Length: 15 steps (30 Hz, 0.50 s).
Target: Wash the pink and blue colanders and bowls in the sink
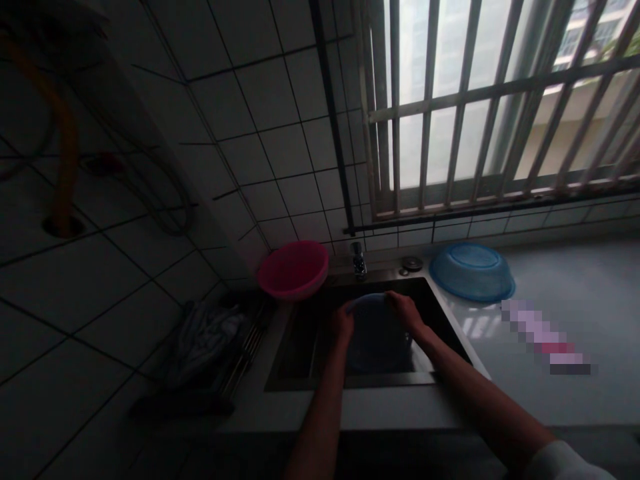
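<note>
A round bluish plate or lid [374, 333] is held over the dark metal sink [295, 360]. My left hand [341, 321] grips its left rim, fingers curled round the edge. My right hand [406, 311] is closed on its upper right rim. The scene is dim, so the plate's lower part fades into the sink. A tap [358, 261] stands right behind the sink, just above the plate.
A pink bowl [294, 269] lies upside down at the sink's back left, a blue bowl [472, 271] at its back right on the pale counter [550, 280]. A rumpled cloth [203, 337] lies on a rack at left. Tiled walls and a barred window [500, 100] stand behind.
</note>
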{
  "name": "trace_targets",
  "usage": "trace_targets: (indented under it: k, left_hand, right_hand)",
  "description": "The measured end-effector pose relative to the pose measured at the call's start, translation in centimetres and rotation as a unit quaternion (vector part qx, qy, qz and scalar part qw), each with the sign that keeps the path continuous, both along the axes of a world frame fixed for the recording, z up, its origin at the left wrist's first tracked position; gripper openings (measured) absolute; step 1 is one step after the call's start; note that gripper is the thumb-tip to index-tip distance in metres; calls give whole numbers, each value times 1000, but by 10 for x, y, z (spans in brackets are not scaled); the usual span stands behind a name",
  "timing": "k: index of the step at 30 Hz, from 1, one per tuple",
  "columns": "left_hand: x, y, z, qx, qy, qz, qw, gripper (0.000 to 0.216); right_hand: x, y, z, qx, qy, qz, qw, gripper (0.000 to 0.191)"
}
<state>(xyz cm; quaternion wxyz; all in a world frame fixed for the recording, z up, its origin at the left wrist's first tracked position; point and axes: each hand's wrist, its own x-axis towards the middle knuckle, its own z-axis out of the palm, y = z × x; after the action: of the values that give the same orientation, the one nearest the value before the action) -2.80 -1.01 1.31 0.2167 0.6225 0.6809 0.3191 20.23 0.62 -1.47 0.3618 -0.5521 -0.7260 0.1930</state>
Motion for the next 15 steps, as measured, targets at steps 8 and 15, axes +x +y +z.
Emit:
trace_targets:
  k: [8, 15]
  left_hand:
    - [-3, -9, 9, -13, 58, 25, 998, 37]
    - [3, -6, 4, 2, 72, 29, 997, 40]
  right_hand:
    - [-7, 5, -3, 8, 10, 48, 999, 45]
    - [15, 12, -12, -15, 35, -16, 999, 36]
